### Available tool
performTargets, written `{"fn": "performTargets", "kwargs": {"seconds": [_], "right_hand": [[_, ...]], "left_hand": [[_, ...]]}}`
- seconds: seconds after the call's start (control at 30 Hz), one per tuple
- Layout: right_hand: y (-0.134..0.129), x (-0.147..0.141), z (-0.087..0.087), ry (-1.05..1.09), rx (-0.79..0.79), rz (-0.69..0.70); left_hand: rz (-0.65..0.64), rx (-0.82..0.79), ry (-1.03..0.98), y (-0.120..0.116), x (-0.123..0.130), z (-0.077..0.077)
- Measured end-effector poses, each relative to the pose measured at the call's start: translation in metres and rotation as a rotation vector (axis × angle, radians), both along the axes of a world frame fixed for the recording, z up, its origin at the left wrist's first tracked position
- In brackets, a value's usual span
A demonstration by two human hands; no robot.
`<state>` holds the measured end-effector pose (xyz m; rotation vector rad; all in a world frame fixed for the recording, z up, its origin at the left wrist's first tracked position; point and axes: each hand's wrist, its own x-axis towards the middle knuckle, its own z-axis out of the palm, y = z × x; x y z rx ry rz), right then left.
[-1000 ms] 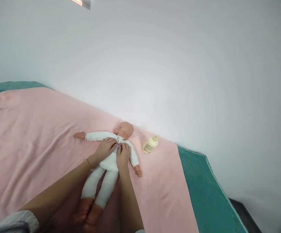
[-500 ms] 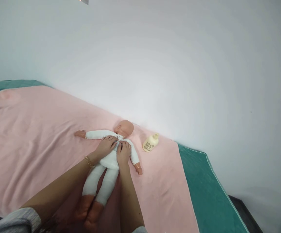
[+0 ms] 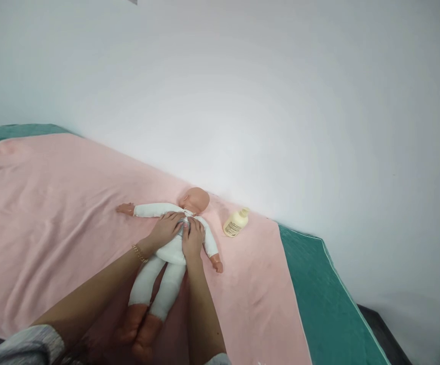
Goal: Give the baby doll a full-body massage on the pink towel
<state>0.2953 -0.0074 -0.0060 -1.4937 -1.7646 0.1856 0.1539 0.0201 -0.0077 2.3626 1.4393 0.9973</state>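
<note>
While the left hand (image 3: pixel 165 229) and right hand (image 3: pixel 193 239) cover its mid-torso, the doll (image 3: pixel 172 251) lies on the pink blanket (image 3: pixel 71 203).
Both are partly open, fingers slightly curved, clasping nothing visible; the cream bottle (image 3: pixel 235 223) sits beyond the doll's nearer arm, close to the wall (image 3: pixel 242 101).

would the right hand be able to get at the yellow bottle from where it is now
Probably yes: the bottle lies just beyond the doll's arm, and nothing covers it, though the right hand would first leave the doll's upper body.

Pale plain wall (image 3: pixel 242 101), pink cloth (image 3: pixel 52 203) over green cover (image 3: pixel 318 284)
</note>
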Motion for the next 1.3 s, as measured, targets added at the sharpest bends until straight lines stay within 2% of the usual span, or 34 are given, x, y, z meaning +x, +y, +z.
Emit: {"fn": "performTargets", "kwargs": {"seconds": [0.2, 0.37, 0.57, 0.67, 0.77, 0.87, 1.1, 1.3], "right_hand": [[0.001, -0.002, 0.004, -0.035, -0.048, -0.032], [-0.010, 0.002, 0.007, 0.074, 0.064, -0.001], [-0.062, 0.019, -0.008, 0.259, 0.179, 0.016], [-0.085, 0.023, -0.013, 0.269, 0.193, 0.094], [-0.094, 0.020, -0.012, 0.217, 0.177, 0.204], [-0.094, 0.017, -0.009, 0.158, 0.140, 0.262], [-0.086, 0.013, -0.007, 0.129, 0.053, 0.232], [-0.090, 0.013, -0.007, 0.104, 0.093, 0.228]], "left_hand": [[0.009, -0.033, -0.033, 0.003, 0.000, 0.003], [-0.041, -0.023, -0.082, -0.005, -0.006, 0.010], [-0.199, 0.029, -0.107, -0.051, -0.029, 0.009], [-0.238, 0.051, -0.129, -0.077, -0.038, 0.006], [-0.319, 0.063, -0.128, -0.090, -0.042, 0.003], [-0.353, 0.030, -0.122, -0.091, -0.041, 0.002], [-0.331, -0.053, -0.129, -0.081, -0.032, 0.002], [-0.309, -0.018, -0.150, -0.084, -0.034, 0.000]]}}
